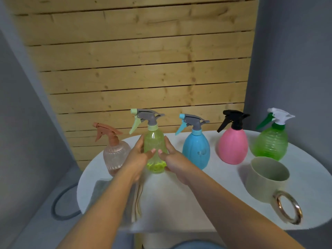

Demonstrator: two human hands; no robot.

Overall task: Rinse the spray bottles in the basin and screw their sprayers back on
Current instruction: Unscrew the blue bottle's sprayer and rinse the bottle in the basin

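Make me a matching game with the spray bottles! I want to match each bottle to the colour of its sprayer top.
Bottles:
1. pink bottle
2. blue bottle
3. dark green bottle
4. clear bottle

Sprayer tops:
A. white with a green trigger
B. brownish orange
C. black
D. grey with a blue trigger

Pairs: 1-C, 2-D, 3-A, 4-B

five spray bottles (155, 151), one mug (267, 180), one cloth (115, 198)
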